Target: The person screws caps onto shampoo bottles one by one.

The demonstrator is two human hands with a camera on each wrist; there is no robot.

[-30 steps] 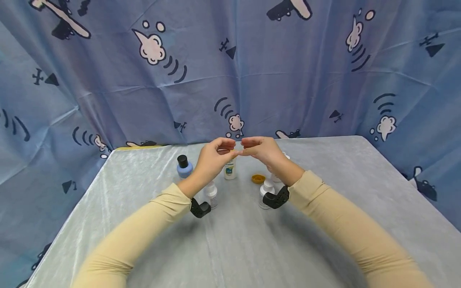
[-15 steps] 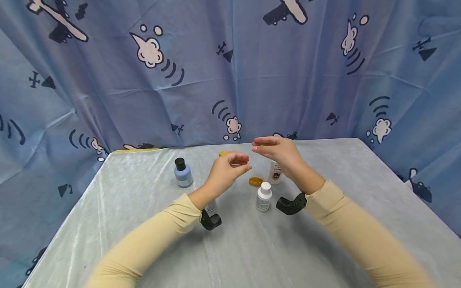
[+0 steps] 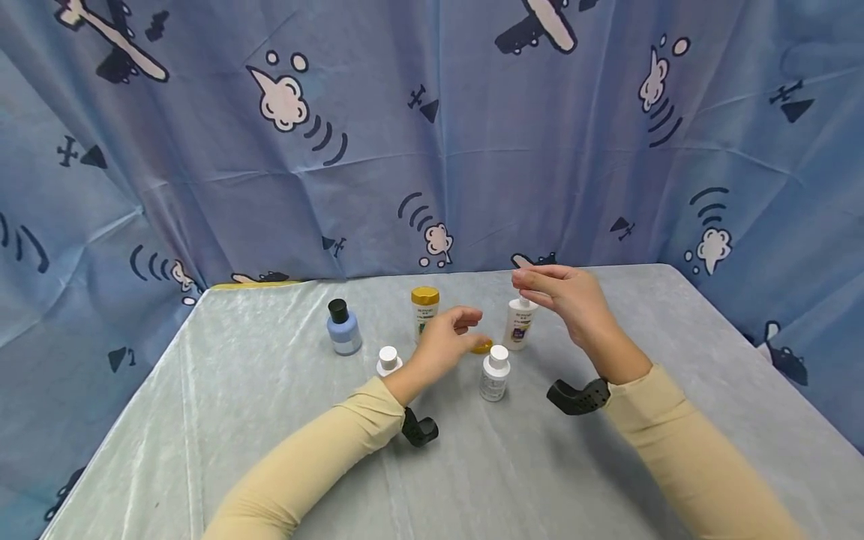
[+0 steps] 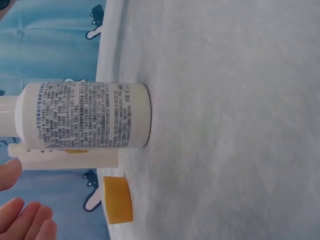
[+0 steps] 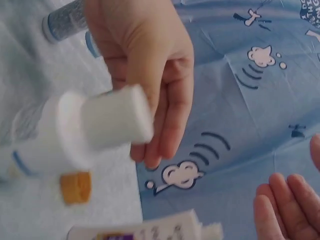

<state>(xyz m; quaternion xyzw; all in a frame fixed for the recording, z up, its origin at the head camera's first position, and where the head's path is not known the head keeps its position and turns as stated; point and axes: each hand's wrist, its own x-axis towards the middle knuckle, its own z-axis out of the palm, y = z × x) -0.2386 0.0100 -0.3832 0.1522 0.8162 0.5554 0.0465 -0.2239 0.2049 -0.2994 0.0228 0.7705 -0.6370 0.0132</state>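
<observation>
My left hand [image 3: 445, 341] hovers over the middle of the table, fingers loosely bent around nothing. It overlaps the yellow cap [image 3: 482, 347] in the head view. Just right of it stands a small white bottle [image 3: 495, 375] with printed text, large in the left wrist view [image 4: 85, 115]. My right hand [image 3: 567, 296] is raised at the back right, fingertips by the top of a white bottle [image 3: 518, 326] with a purple label patch. In the right wrist view its fingers [image 5: 290, 205] are relaxed and apart from that bottle's narrow tip [image 5: 212, 232].
A white bottle with a yellow lid [image 3: 425, 304] stands at the back, partly behind my left hand. Left of it is a blue bottle with a black cap [image 3: 344, 330]. Another white-capped bottle [image 3: 388, 361] is partly hidden by my left wrist. A patterned curtain [image 3: 378, 150] hangs behind the table.
My hands, earlier with fingertips together, have parted. The left came down and right toward the yellow cap; the right moved right and slightly lower. The bottles behind them came into view.
</observation>
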